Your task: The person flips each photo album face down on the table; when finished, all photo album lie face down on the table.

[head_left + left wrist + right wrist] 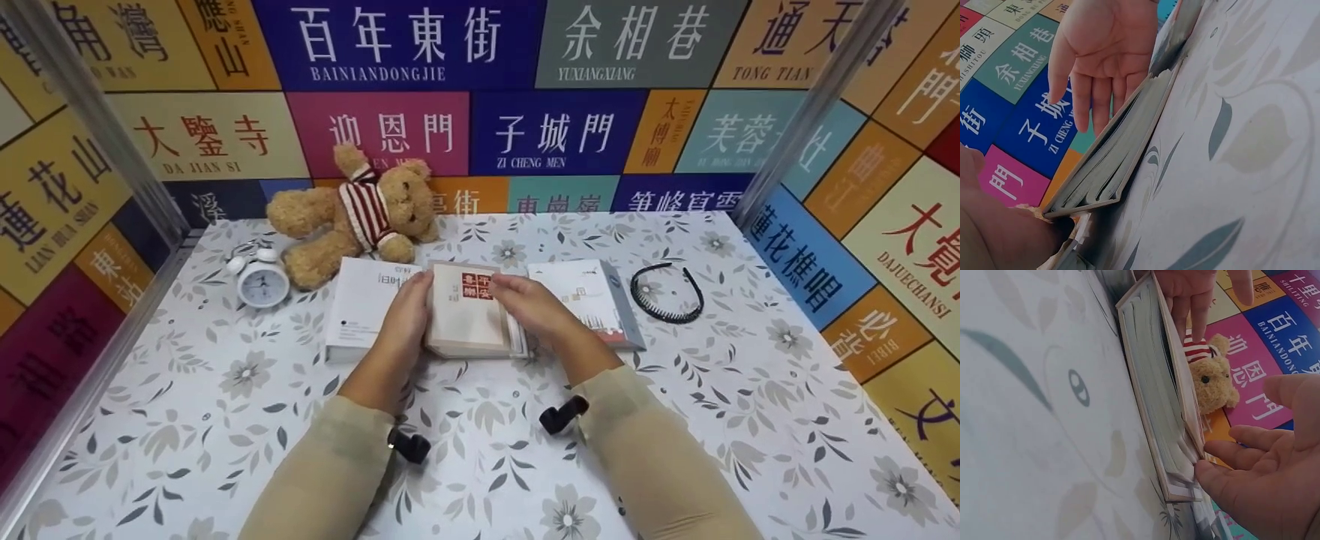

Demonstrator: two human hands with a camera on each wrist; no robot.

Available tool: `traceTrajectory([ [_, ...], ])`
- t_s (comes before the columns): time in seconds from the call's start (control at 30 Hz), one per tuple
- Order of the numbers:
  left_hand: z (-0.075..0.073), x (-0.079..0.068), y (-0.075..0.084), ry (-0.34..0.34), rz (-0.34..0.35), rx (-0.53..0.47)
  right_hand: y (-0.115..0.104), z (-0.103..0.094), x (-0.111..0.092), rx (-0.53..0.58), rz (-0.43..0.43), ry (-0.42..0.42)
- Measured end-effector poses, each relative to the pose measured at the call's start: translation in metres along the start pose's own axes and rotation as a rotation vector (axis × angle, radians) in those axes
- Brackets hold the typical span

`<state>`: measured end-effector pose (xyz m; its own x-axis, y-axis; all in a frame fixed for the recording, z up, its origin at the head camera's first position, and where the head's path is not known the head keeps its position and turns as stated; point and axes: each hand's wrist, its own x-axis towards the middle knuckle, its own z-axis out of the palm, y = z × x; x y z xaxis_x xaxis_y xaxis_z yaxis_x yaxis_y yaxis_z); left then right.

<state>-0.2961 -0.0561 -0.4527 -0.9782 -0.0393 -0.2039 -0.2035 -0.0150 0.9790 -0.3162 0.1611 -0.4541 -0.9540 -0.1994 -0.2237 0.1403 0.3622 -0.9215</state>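
A beige book (469,322) with a red square stamp on its cover lies on the table between both hands. My left hand (405,315) stands along its left edge, fingers extended. At its right edge my right hand (536,304) has its fingertips against the cover's side; in the right wrist view these fingers (1230,455) look relaxed, thumb apart. The cover gapes slightly from the pages there. Beneath the left hand's side sits a white book (356,307). Another white book (581,296) with a blue-grey spine lies to the right, partly hidden by the right hand.
A teddy bear (367,214) in a striped sweater lies at the back left, near a white alarm clock (261,285). A black toothed headband (667,315) is on the right. Patterned cloth covers the table (480,450); printed walls (405,45) enclose it behind and at the sides.
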Motion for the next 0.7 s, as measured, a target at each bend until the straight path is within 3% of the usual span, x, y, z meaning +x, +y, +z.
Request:
traceTrajectory([
  [0.13,0.005,-0.003,0.001,-0.025,0.054,-0.066,-0.003,0.002,-0.003,0.015,-0.024,-0.023],
  [0.27,0.009,-0.008,0.004,-0.093,0.111,-0.139,-0.011,0.005,-0.009,0.01,-0.083,-0.074],
  [0.37,0.01,-0.013,0.009,-0.137,0.128,-0.16,-0.016,0.007,-0.015,0.004,-0.117,-0.095],
  [0.5,0.011,-0.017,0.013,-0.171,0.179,-0.157,-0.024,0.008,-0.022,0.075,-0.143,-0.112],
  [0.7,0.011,-0.02,0.016,-0.204,0.264,-0.176,-0.032,0.011,-0.03,0.141,-0.166,-0.091],
])
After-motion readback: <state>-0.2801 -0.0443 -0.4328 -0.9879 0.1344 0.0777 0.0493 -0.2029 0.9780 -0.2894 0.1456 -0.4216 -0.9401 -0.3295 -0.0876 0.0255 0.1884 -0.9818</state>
